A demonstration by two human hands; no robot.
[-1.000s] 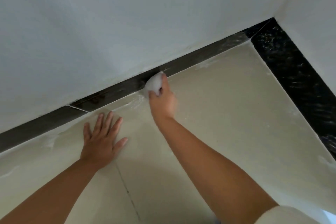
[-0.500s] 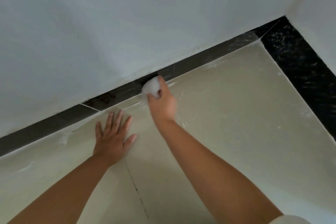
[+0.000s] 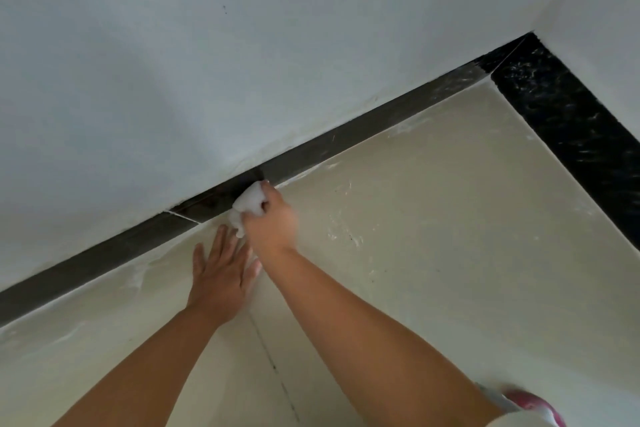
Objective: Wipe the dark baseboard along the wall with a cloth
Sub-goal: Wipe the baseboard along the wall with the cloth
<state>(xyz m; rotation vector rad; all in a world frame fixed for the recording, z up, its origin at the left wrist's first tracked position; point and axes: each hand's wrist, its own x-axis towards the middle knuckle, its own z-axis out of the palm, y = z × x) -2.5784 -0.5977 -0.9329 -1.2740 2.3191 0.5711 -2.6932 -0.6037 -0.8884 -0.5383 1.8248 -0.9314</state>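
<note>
A dark baseboard (image 3: 363, 132) runs diagonally along the foot of the white wall, from lower left to the corner at upper right. My right hand (image 3: 273, 224) is shut on a bunched white cloth (image 3: 250, 200) and presses it against the baseboard near the middle of the view. Just left of the cloth the baseboard looks wetter and darker, with a thin white joint line. My left hand (image 3: 221, 274) lies flat on the beige floor tile, fingers spread, right beside my right wrist.
The beige tiled floor (image 3: 450, 236) shows pale smears near the wall and a grout line under my arms. A black speckled strip (image 3: 568, 135) runs along the right-hand wall from the corner. Something pink and white (image 3: 530, 406) shows at the bottom right edge.
My right hand has slid the cloth leftward along the baseboard, closer to the white joint line. The left hand stays flat on the floor, now beside the right wrist.
</note>
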